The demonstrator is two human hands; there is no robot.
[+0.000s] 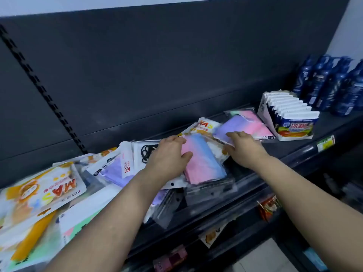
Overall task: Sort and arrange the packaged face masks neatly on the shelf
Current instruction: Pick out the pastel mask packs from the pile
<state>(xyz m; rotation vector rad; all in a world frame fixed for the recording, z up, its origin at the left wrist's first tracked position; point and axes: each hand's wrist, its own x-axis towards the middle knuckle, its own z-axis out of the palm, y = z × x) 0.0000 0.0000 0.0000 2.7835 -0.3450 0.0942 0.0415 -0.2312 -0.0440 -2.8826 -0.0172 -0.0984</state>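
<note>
Packaged face masks lie in a loose heap along the dark shelf (290,152). My left hand (169,154) grips the left edge of a pink-and-blue mask pack (204,161) in the middle of the shelf. My right hand (243,146) rests with fingers spread on the near edge of a purple-and-pink mask pack (245,122) just to the right. An orange-and-white cartoon pack (204,124) lies behind them. Further left sit a lilac pack (115,171), a black-printed white pack (145,152) and a large orange "MASK" pack (45,191).
A white display box of sachets (288,114) stands right of the masks, with several dark blue bottles (334,85) beyond it. A price tag (325,143) is on the shelf's front rail. Lower shelves hold snack packets (269,209). The dark back panel (157,65) rises behind.
</note>
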